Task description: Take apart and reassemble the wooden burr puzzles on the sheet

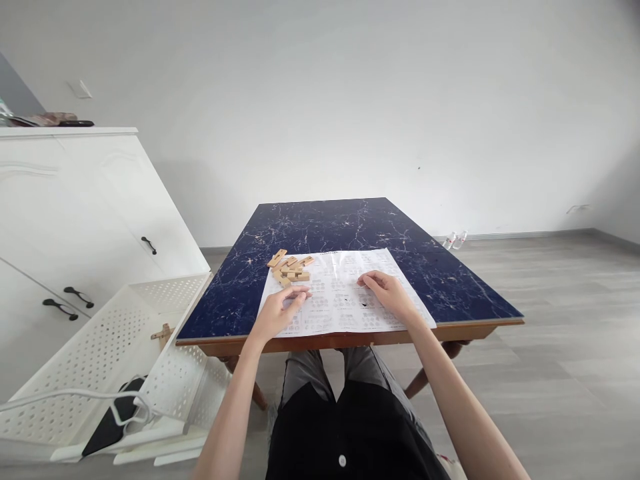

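A white printed sheet [345, 293] lies near the front edge of a dark blue marbled table [350, 227]. Several small wooden blocks [290, 267] are heaped on the sheet's far left corner. My left hand [277, 313] rests on the left part of the sheet, fingers reaching toward the blocks and holding nothing. My right hand [387, 290] lies flat on the middle of the sheet with its fingers slightly curled, empty.
A white perforated rack [115, 333] lies on the floor to the left, with a white cable [75, 397] and a dark object on it. A white cabinet [65, 200] stands behind it. Two small bottles [455, 240] sit by the far wall.
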Action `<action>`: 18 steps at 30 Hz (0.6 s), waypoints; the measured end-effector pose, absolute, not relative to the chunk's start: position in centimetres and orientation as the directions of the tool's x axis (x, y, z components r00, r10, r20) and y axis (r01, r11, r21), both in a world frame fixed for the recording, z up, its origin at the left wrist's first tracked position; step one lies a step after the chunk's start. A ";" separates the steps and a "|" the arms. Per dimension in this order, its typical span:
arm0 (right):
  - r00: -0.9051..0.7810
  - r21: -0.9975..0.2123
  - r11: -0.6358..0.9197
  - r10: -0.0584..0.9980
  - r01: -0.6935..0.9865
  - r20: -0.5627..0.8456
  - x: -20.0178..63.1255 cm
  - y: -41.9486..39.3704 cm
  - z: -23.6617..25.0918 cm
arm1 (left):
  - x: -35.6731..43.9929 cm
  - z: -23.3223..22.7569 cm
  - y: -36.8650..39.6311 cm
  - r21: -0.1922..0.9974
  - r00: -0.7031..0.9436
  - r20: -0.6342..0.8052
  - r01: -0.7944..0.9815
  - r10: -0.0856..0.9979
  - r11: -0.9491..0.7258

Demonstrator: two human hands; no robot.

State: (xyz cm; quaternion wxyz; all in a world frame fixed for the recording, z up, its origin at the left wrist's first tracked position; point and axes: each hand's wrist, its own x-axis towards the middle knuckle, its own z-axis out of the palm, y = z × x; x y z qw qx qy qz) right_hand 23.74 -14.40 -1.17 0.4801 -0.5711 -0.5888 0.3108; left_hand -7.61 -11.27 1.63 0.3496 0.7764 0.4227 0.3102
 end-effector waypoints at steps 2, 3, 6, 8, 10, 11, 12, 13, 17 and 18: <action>0.116 -0.915 0.155 0.971 0.373 0.211 23.7 -14.4 -1.2 | -7.7 1.5 -11.2 0.811 0.445 0.193 0.429 0.874 -0.398; 0.116 -0.915 0.154 0.971 0.372 0.210 23.7 -14.4 -1.2 | -7.7 1.5 -11.1 0.813 0.443 0.197 0.425 0.875 -0.398; 0.117 -0.917 0.149 0.972 0.371 0.205 23.8 -14.3 -1.2 | -7.8 1.3 -11.0 0.817 0.437 0.204 0.416 0.876 -0.398; 0.116 -0.917 0.146 0.972 0.371 0.202 23.8 -14.3 -1.3 | -7.8 1.2 -10.9 0.821 0.433 0.207 0.411 0.877 -0.397; 0.117 -0.916 0.145 0.972 0.374 0.202 23.8 -14.3 -1.3 | -7.8 1.2 -10.9 0.824 0.428 0.212 0.405 0.879 -0.396; 0.117 -0.915 0.145 0.972 0.376 0.202 23.9 -14.3 -1.3 | -7.8 1.2 -10.9 0.825 0.424 0.216 0.402 0.879 -0.396; 0.116 -0.914 0.145 0.972 0.378 0.202 23.9 -14.3 -1.4 | -7.8 1.2 -10.9 0.826 0.420 0.220 0.400 0.881 -0.397; 0.115 -0.914 0.144 0.973 0.380 0.202 23.9 -14.3 -1.4 | -7.8 1.2 -10.9 0.826 0.415 0.225 0.398 0.882 -0.398; 0.111 -0.914 0.142 0.974 0.380 0.198 23.9 -14.2 -1.4 | -7.6 1.3 -11.2 0.819 0.389 0.249 0.405 0.887 -0.407; 0.111 -0.914 0.142 0.974 0.379 0.197 23.9 -14.3 -1.4 | -7.6 1.3 -11.2 0.814 0.383 0.257 0.410 0.887 -0.412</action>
